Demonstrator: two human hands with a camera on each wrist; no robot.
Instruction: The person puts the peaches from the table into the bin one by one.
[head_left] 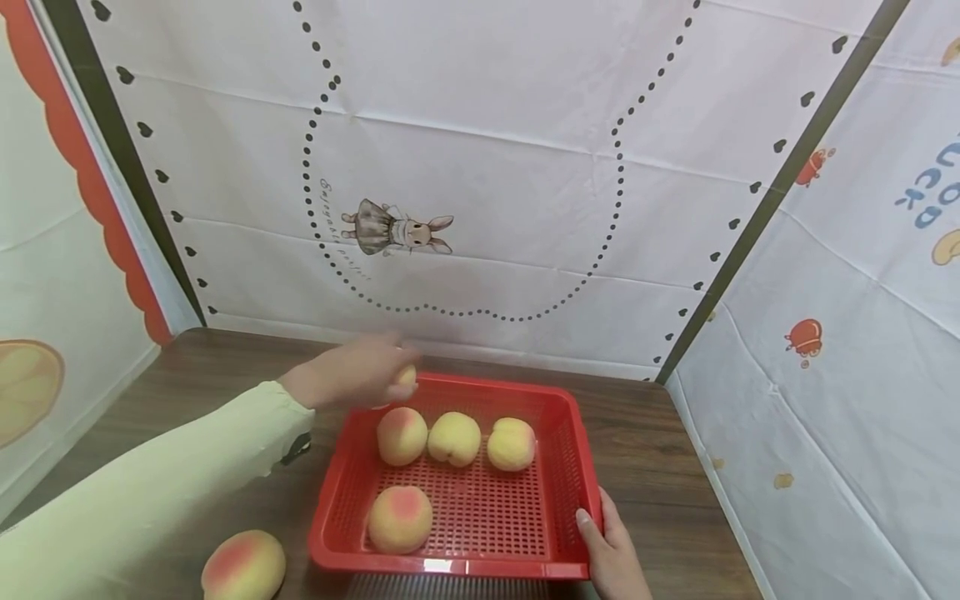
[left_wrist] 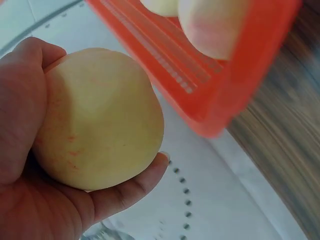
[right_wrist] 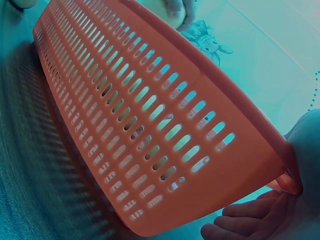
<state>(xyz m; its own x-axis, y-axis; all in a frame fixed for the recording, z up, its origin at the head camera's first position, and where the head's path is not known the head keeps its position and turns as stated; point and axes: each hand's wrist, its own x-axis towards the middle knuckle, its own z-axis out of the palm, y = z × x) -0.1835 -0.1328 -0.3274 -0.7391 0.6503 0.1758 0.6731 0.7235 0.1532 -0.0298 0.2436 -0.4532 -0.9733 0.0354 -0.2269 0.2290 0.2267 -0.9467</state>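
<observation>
My left hand [head_left: 352, 372] is over the back left corner of a red plastic basket [head_left: 442, 567], gripping a pale yellow peach [left_wrist: 100, 120] between thumb and fingers. In the head view that hand is blurred and covers most of the fruit. At the basket's front right corner, my right hand [head_left: 615, 546] holds the rim, thumb on top and fingers round the outside. Inside lie several peaches: a row of a blushed peach [head_left: 401, 436], a yellow peach [head_left: 454, 439] and another yellow peach [head_left: 512, 444], with a pink-topped peach [head_left: 400, 519] at the front left.
One more peach [head_left: 243, 567] sits on the dark wooden table [head_left: 637, 467], left of the basket and below the left sleeve [head_left: 172, 475]. A white printed cloth [head_left: 480, 183] hangs behind the table, and similar cloth sheets stand along both sides.
</observation>
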